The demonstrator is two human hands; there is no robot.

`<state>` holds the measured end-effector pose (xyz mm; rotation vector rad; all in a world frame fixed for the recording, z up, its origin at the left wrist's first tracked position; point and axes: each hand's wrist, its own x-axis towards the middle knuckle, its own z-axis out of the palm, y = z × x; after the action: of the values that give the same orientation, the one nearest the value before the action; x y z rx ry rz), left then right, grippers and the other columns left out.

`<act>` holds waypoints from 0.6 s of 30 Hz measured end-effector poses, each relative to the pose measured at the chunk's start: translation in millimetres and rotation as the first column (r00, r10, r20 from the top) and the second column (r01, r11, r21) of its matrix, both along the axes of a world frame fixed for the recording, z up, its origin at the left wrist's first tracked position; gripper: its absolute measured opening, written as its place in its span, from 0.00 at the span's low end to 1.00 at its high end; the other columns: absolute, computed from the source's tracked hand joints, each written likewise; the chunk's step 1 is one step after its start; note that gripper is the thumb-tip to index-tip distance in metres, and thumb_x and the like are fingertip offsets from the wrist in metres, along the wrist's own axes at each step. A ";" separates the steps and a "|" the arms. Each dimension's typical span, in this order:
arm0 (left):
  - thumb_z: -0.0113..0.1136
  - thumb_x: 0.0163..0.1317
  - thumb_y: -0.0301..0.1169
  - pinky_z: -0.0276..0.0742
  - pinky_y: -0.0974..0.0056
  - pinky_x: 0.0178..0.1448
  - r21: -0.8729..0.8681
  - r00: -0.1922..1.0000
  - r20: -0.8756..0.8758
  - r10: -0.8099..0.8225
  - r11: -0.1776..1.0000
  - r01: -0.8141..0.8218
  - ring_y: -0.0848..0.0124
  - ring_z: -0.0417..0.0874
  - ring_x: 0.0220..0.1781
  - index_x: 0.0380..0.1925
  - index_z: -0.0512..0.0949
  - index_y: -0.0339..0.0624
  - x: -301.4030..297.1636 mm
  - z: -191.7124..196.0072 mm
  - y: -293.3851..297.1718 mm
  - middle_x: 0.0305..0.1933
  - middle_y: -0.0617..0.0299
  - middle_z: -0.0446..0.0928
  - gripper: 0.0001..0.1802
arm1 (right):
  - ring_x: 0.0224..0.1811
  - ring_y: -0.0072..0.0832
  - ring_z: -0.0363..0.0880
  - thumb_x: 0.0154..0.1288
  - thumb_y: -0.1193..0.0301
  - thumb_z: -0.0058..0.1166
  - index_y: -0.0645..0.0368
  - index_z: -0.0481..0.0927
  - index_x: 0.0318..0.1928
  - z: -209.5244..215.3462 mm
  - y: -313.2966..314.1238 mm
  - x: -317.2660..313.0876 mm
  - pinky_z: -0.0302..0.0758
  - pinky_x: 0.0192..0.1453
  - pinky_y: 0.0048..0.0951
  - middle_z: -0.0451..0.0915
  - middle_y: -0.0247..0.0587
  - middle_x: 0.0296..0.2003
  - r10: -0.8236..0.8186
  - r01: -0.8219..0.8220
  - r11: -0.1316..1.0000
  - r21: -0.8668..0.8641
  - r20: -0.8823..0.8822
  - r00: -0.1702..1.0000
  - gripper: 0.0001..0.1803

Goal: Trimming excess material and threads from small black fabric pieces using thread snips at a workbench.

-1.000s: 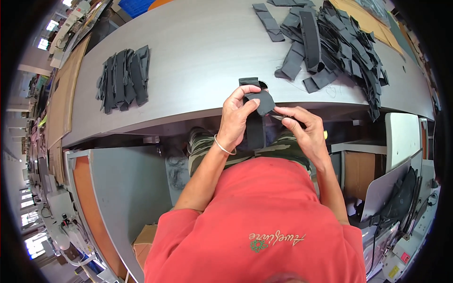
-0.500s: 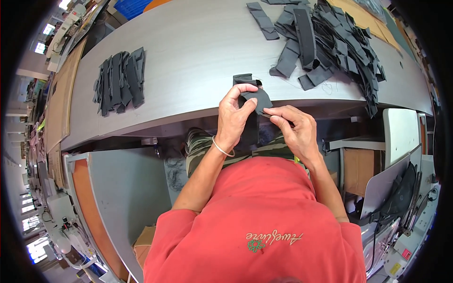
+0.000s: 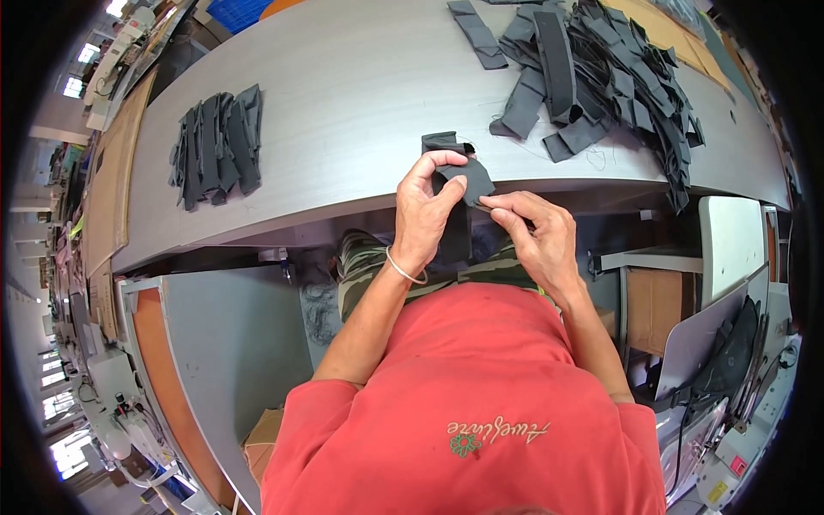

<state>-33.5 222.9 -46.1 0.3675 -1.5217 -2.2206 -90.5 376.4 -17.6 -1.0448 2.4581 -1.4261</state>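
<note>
Strip [image 3: 479, 182], dark grey cloth, one: being held up at the near edge of the counter [image 3: 343, 103], in front of the person's lap. One folded end is showing over the counter's edge; a darker length is hanging below, between the knees.

Left hand [image 3: 427, 199], one: gripping the strip, thumb pressing on the near face, forefinger curling over the top. A pale bracelet [image 3: 405, 268] is circling its wrist.

Right hand [image 3: 542, 230], one: thumb and forefinger closing together, seemingly pinching the strip's lower right edge. Whether a small tool is sitting in its fingers, cannot tell.

Step in hand, as judged: fine work at the strip's edge, the left hand steadying, the right hand picking or trimming at one spot.

Next move, as judged: calling for the left hand to be keeping the cloth taut and the edge exposed, while the right hand is working in small, close motions. Any loose end there is showing too small to make out.

Bundle [image 3: 216, 146], similar strips, lying side by side: resting on the counter's left part, well apart from the hands.

Pile [image 3: 592, 77], similar strips, many, tangled: spreading over the counter's right part, some ends drooping past the near edge.

Lone strip [image 3: 478, 36]: lying just left of the pile.

Threads [image 3: 592, 157], fine, loose: curling on the counter beside the pile's near side.
</note>
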 end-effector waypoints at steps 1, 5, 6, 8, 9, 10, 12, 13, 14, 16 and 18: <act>0.55 0.58 0.19 0.70 0.72 0.51 0.000 1.000 0.000 -0.001 1.000 0.001 0.77 0.74 0.46 0.40 0.75 0.34 -0.3 -0.6 -0.2 0.45 0.60 0.76 0.10 | 0.23 0.31 0.76 0.60 0.71 0.57 0.52 0.85 0.38 -0.6 0.1 -0.3 0.69 0.28 0.29 0.80 0.36 0.25 0.004 -0.004 1.000 -0.003 0.019 1.000 0.07; 0.55 0.58 0.19 0.70 0.72 0.51 0.016 1.000 0.006 -0.007 1.000 0.007 0.77 0.74 0.46 0.41 0.75 0.34 -0.4 -1.9 -0.2 0.45 0.60 0.76 0.10 | 0.26 0.31 0.79 0.61 0.71 0.56 0.54 0.85 0.39 -3.7 0.0 -0.6 0.71 0.31 0.27 0.82 0.38 0.28 0.018 -0.014 0.999 -0.037 0.097 0.995 0.07; 0.55 0.58 0.19 0.70 0.72 0.51 0.018 1.000 0.007 -0.005 1.000 0.005 0.77 0.74 0.46 0.41 0.75 0.34 -0.2 -2.2 -0.4 0.45 0.60 0.76 0.10 | 0.26 0.31 0.79 0.61 0.71 0.56 0.54 0.85 0.39 -3.1 0.0 -0.8 0.71 0.31 0.27 0.82 0.38 0.28 0.019 -0.016 0.999 -0.035 0.098 0.995 0.07; 0.55 0.58 0.19 0.70 0.71 0.52 0.038 1.000 0.005 -0.009 0.999 0.009 0.77 0.74 0.46 0.41 0.75 0.34 0.2 -2.7 -1.0 0.46 0.59 0.76 0.10 | 0.29 0.29 0.81 0.61 0.72 0.56 0.56 0.85 0.40 -1.3 -0.1 -1.2 0.73 0.34 0.26 0.83 0.39 0.31 0.033 -0.031 0.999 -0.017 0.188 0.982 0.08; 0.55 0.58 0.19 0.70 0.71 0.52 0.040 1.000 0.005 -0.007 0.999 0.007 0.77 0.74 0.46 0.41 0.75 0.34 0.4 -2.7 -1.2 0.46 0.59 0.76 0.10 | 0.29 0.29 0.81 0.61 0.72 0.56 0.56 0.85 0.40 -1.8 -0.4 -1.3 0.73 0.34 0.26 0.83 0.39 0.31 0.034 -0.032 0.999 -0.015 0.188 0.981 0.08; 0.55 0.58 0.19 0.70 0.71 0.52 0.046 1.000 -0.002 -0.009 0.999 0.009 0.76 0.74 0.47 0.41 0.75 0.35 0.7 -2.6 -1.4 0.46 0.59 0.77 0.10 | 0.30 0.29 0.81 0.61 0.72 0.56 0.56 0.84 0.40 -3.0 -0.8 -1.3 0.73 0.35 0.25 0.83 0.40 0.32 0.034 -0.029 0.999 -0.027 0.206 0.978 0.08; 0.55 0.58 0.19 0.70 0.71 0.53 0.054 1.000 -0.010 -0.009 0.999 0.010 0.76 0.74 0.47 0.41 0.75 0.35 1.2 -3.0 -2.1 0.46 0.59 0.77 0.10 | 0.31 0.28 0.81 0.61 0.72 0.56 0.56 0.84 0.41 -5.6 -1.4 -1.1 0.73 0.36 0.25 0.84 0.40 0.32 0.034 -0.027 0.999 -0.036 0.223 0.974 0.08; 0.55 0.58 0.19 0.70 0.71 0.54 0.057 1.000 -0.012 -0.013 0.998 0.013 0.76 0.74 0.48 0.41 0.75 0.35 1.5 -3.5 -2.6 0.46 0.59 0.77 0.10 | 0.31 0.28 0.82 0.61 0.72 0.56 0.56 0.84 0.41 -7.0 -1.7 -1.0 0.74 0.37 0.25 0.84 0.40 0.33 0.031 -0.022 0.999 -0.041 0.227 0.973 0.09; 0.55 0.58 0.19 0.70 0.70 0.54 0.061 1.000 -0.013 -0.016 0.998 0.017 0.76 0.74 0.48 0.41 0.76 0.35 1.6 -3.9 -3.0 0.47 0.59 0.77 0.10 | 0.32 0.28 0.82 0.61 0.72 0.56 0.56 0.84 0.41 -7.7 -1.8 -0.9 0.74 0.37 0.25 0.84 0.40 0.33 0.028 -0.018 0.999 -0.046 0.231 0.973 0.09; 0.55 0.58 0.19 0.70 0.70 0.54 0.064 1.000 -0.009 -0.014 0.998 0.015 0.76 0.74 0.48 0.41 0.75 0.35 1.9 -4.5 -3.4 0.46 0.59 0.77 0.10 | 0.32 0.29 0.82 0.61 0.72 0.56 0.56 0.84 0.41 -8.0 -2.6 -1.0 0.74 0.37 0.25 0.84 0.40 0.33 0.028 -0.019 0.999 -0.042 0.227 0.974 0.09; 0.55 0.58 0.20 0.70 0.70 0.54 0.066 1.000 -0.005 -0.012 0.998 0.013 0.76 0.74 0.48 0.41 0.75 0.35 2.3 -5.5 -3.8 0.46 0.59 0.77 0.10 | 0.31 0.29 0.82 0.61 0.72 0.56 0.56 0.84 0.41 -7.9 -3.2 -0.9 0.74 0.37 0.26 0.84 0.40 0.33 0.029 -0.021 0.999 -0.038 0.222 0.975 0.09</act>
<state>-31.2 219.1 -51.6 0.3737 -1.4542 -2.2843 -91.3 373.2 -25.5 -0.8656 2.2627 -1.4946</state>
